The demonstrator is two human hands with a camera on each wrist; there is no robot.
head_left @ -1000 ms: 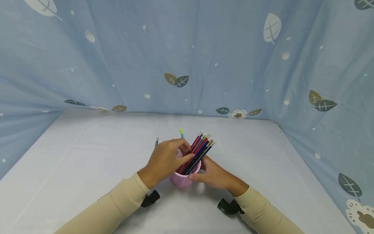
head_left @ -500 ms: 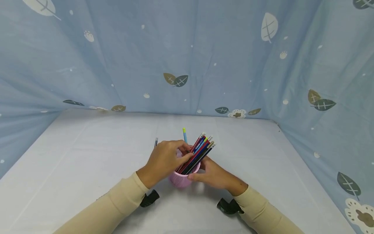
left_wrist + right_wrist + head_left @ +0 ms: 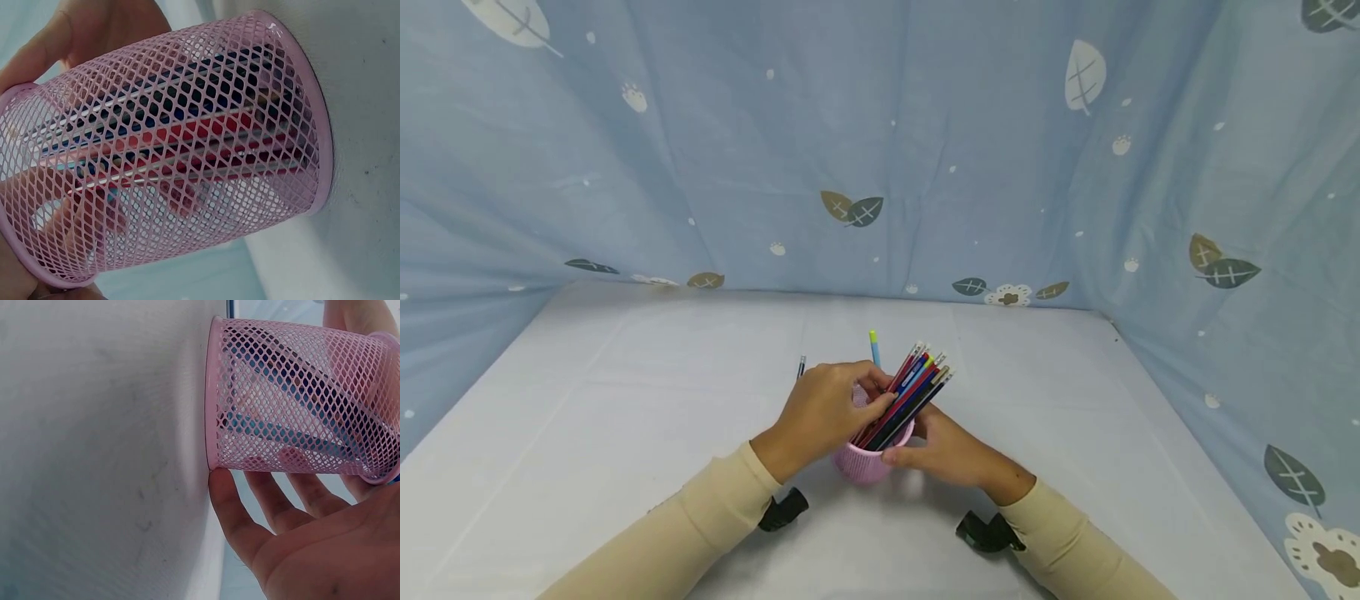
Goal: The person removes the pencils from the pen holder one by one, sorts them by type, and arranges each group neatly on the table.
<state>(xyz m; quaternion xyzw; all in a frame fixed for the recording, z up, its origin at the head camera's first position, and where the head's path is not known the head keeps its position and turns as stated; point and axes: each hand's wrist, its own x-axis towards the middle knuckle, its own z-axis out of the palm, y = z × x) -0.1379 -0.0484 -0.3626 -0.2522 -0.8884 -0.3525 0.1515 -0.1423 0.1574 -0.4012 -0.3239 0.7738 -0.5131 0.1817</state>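
Note:
A pink mesh pen cup [image 3: 861,463] stands on the white table, packed with pencils [image 3: 917,392] that lean right, their eraser ends up. My left hand [image 3: 820,412] reaches over the rim and pinches some of them between thumb and fingers; in the left wrist view, fingers [image 3: 59,212] show through the mesh. My right hand [image 3: 955,446] grips the cup from the right, thumb at the front rim. Along its side in the right wrist view run the fingers [image 3: 234,515]. Behind my left hand a light-blue pencil [image 3: 875,347] with a yellow end sticks up.
Just left of my left hand the end of a dark pencil [image 3: 801,367] shows, the remainder hidden. Black wrist-camera mounts [image 3: 784,509] sit under both sleeves. A blue leaf-print curtain [image 3: 737,150] encloses the back and sides of the white table [image 3: 625,400].
The light-blue pencil with the yellow end has shifted slightly right. Within the bundle, pencils have moved apart a little, and more light blue shows. The right hand and cup stay nearly still.

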